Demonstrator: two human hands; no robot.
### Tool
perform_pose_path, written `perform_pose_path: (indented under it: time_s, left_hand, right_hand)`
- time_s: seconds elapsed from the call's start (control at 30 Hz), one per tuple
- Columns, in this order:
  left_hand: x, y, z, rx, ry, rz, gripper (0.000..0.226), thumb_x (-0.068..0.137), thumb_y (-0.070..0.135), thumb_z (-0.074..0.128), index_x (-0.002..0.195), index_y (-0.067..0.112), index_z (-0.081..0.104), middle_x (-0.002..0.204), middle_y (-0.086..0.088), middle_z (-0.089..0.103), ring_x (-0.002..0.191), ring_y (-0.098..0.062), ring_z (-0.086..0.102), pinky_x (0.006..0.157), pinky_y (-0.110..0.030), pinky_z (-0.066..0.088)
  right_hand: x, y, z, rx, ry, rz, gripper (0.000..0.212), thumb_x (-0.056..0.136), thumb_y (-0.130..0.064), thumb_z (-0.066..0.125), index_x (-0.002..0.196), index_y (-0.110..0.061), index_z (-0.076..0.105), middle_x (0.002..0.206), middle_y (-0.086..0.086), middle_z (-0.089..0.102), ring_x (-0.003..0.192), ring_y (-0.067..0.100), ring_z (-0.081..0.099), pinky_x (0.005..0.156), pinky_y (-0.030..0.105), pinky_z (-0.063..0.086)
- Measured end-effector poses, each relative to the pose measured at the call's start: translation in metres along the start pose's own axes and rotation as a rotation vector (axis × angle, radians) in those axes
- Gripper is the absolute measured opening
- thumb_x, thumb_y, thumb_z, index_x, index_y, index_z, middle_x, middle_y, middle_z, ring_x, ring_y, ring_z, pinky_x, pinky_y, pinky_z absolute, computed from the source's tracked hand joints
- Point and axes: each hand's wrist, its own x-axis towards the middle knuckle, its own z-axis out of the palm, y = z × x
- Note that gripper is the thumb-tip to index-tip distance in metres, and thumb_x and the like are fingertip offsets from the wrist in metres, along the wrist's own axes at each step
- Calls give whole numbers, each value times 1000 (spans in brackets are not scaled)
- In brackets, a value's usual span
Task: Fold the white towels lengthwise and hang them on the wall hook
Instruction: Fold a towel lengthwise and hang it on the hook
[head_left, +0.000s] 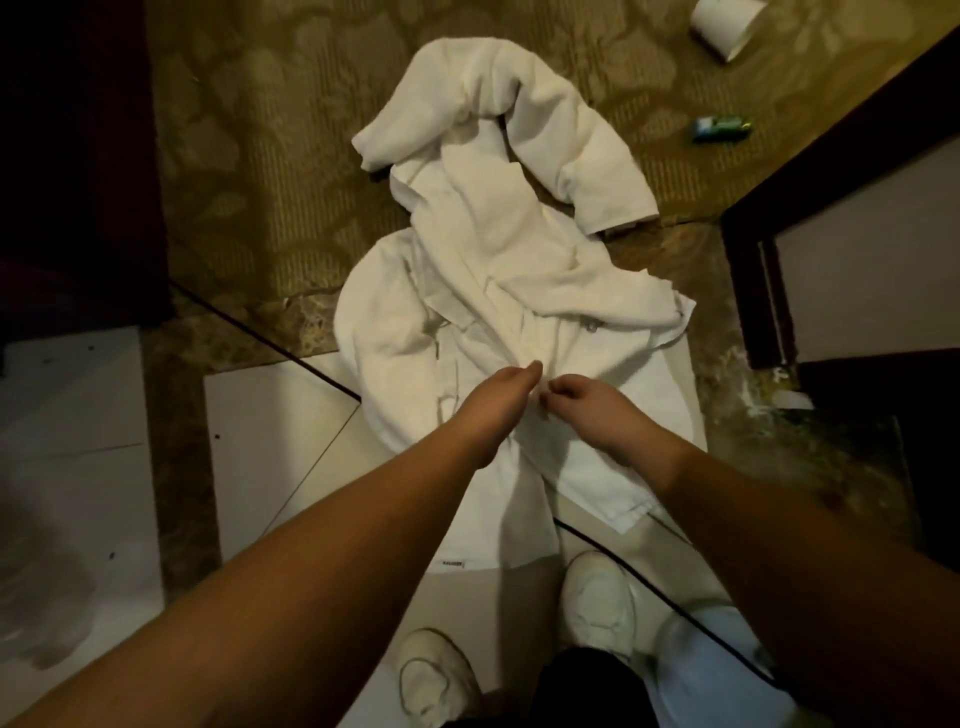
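A heap of white towels (498, 249) lies crumpled on the floor, stretching from the patterned carpet down onto the pale tiles in front of my feet. My left hand (498, 400) reaches into the near part of the heap and pinches a fold of cloth. Just to its right, my right hand (587, 410) has its fingers curled and pinches the same bunched fabric. A small label shows on the towel's near hem (451, 564). No wall hook is in view.
A white paper cup (727, 23) lies on the carpet at the top right, with a small green packet (721, 127) below it. A dark wooden door frame (753, 291) stands on the right. A black cable (270, 338) crosses the tiles. My white shoes (597, 603) stand below the towels.
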Motion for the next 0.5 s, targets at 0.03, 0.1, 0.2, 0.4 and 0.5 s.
perform_pose_path:
  time_s: [0.03,0.1,0.2,0.4,0.5]
  left_hand:
    - [-9,0,0,-62,-2,-3,41,99,46,54,122,13,62,120,-6,66,111,-23,62,106,-40,45]
    - [-34,3,-1,-169,-18,-8,23,98,35,62,98,12,66,94,-5,70,88,-20,67,94,-35,49]
    - [-74,5,-7,-277,-36,-63,9,95,16,63,96,7,63,95,-12,69,84,-24,66,81,-32,54]
    - [-166,29,-28,-311,-86,-50,20,101,22,55,102,6,66,93,-13,69,78,-23,64,82,-35,54]
    - [-218,43,-34,-309,-138,-6,54,103,49,44,124,3,63,118,-20,69,104,-33,67,100,-44,50]
  right_hand:
    - [-19,-6,-2,83,-7,-9,19,97,-35,59,106,-22,69,96,-5,68,91,14,63,69,26,44]
    - [-56,-19,-8,185,-22,-41,22,98,-33,59,111,-20,69,99,-5,70,93,10,64,74,21,47]
    - [-103,-40,-12,191,-83,-74,22,99,-28,58,113,-14,66,103,0,68,93,9,60,72,11,44]
    - [-187,-84,-30,332,-84,-53,17,100,-29,57,108,-19,68,109,1,70,102,15,63,95,28,49]
    - [-224,-119,-50,589,-68,-9,22,93,-35,61,105,-20,70,110,7,73,110,25,66,105,47,47]
